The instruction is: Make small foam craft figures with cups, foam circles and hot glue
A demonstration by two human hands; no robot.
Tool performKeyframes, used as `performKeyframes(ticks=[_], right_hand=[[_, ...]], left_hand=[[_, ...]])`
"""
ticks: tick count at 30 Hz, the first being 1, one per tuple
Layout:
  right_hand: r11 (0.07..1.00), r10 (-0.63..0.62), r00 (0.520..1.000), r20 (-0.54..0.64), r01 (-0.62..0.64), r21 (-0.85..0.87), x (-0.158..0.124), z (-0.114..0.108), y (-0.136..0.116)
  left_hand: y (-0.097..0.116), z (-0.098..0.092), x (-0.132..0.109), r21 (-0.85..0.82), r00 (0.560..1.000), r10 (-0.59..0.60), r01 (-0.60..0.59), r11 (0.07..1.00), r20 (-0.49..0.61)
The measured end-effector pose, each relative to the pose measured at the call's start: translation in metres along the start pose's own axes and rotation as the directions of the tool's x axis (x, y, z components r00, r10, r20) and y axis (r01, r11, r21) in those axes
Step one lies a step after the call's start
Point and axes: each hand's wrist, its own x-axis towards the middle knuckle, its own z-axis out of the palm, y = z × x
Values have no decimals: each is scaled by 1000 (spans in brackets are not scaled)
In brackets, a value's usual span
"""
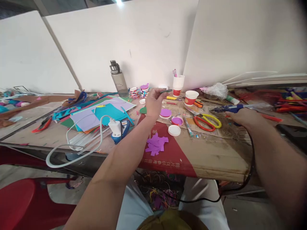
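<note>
while the left hand (154, 103) is raised over the table (216, 156), its fingertips pinched together on a thin green strip (166, 91), the right hand (243, 117) is wrapped round the grip of a blue glue gun (229, 109), nozzle pointing left. red-and-yellow scissors (206, 122) lie between the hands; purple scraps (157, 143) sit near the table's front edge, close to a white lid (174, 130).

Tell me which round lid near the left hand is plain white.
The frontmost lid, beside the purple scraps; the other two lids show purple.
</note>
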Motion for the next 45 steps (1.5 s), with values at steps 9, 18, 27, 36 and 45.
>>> performKeyframes(ticks=[9, 18, 27, 36, 45], right_hand=[[968, -16, 988, -154, -23, -251, -25, 23, -137], [719, -631, 561, 536, 683, 130, -34, 119, -247], [765, -579, 601, 551, 635, 110, -37, 145, -236], [825, -475, 613, 631, 559, 78, -47, 154, -243], [868, -425, 714, 557, 495, 28, -47, 149, -247]], left_hand=[[1, 2, 4, -32, 999, 25, -26, 999, -35], [7, 0, 5, 25, 996, 27, -25, 999, -87], [3, 1, 5, 33, 996, 38, -35, 999, -79], [-4, 0, 7, 79, 996, 70, -66, 995, -51], [6, 2, 4, 97, 997, 16, -10, 995, -70]])
